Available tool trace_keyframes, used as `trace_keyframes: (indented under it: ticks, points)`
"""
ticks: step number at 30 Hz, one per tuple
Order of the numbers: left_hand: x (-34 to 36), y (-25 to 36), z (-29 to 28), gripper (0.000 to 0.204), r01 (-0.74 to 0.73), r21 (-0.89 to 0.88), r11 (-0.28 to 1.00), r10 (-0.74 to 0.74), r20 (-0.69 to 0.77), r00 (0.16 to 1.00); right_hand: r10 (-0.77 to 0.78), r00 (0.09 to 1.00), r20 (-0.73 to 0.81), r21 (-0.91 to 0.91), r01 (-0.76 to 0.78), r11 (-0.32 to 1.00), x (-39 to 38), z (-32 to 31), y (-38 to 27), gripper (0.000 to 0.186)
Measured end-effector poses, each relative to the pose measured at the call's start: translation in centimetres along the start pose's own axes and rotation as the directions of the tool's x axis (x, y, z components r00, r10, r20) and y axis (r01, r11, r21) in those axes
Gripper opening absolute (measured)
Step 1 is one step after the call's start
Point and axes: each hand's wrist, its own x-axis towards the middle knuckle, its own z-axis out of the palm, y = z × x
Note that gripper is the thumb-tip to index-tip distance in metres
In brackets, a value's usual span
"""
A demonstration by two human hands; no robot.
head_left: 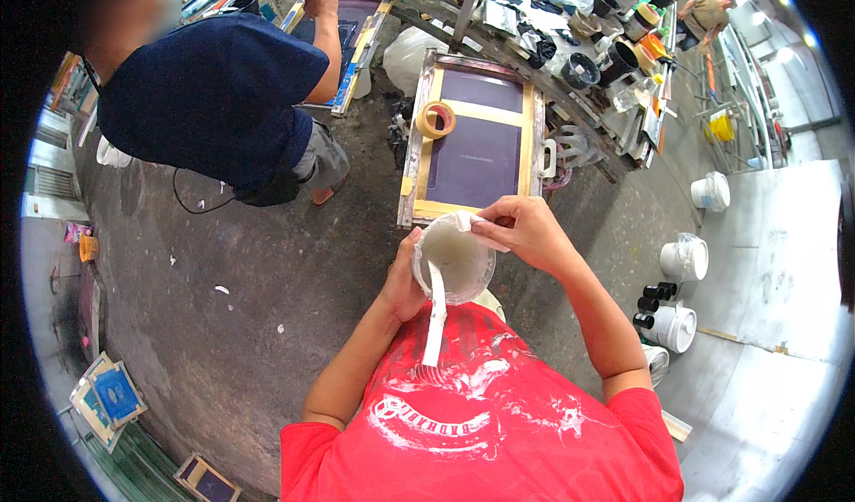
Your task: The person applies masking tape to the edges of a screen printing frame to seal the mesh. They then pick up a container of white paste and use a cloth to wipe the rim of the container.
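My left hand (406, 279) is wrapped round the side of a translucent plastic tub (489, 275), held in front of my chest. A greyish-white coating shows inside it. A white-smeared stick (435, 324) leans out over the near rim, towards my red shirt. My right hand (521, 233) is closed in a pinch on a white flat piece (488, 234) at the tub's far right rim; I cannot tell what it is made of. Just beyond the tub lies a printing screen (476, 159) with a worn wooden frame and taped edges. A roll of tan tape (435, 120) rests on its left side.
A person in a dark blue shirt (214, 101) works at another screen (356, 34) at the far left. A cluttered bench (534, 52) with pots runs along the far right. White buckets (674, 326) stand at right. More screens (114, 395) lean at lower left.
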Motion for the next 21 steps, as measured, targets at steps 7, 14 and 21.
trace_keyframes:
  ticks: [7, 14, 21]
  points:
    - [0.0, -0.2, -0.8, 0.061, 0.026, -0.024, 0.999, -0.025, 0.024, 0.999, 0.025, 0.981, 0.190, 0.249, -0.073, 0.966, 0.7, -0.9, 1.1, 0.027]
    - [0.1, -0.2, -0.6, 0.060, -0.003, 0.034, 0.999, 0.003, -0.007, 1.000, 0.064, 0.997, 0.048, 0.077, -0.067, 0.995, 0.2, -0.5, -0.6, 0.028]
    - [1.0, -0.4, -0.5, 0.058, -0.068, 0.013, 0.998, 0.068, -0.024, 0.997, -0.395, 0.906, -0.152, -0.467, 0.286, 0.837, 1.0, 1.3, -0.4, 0.017]
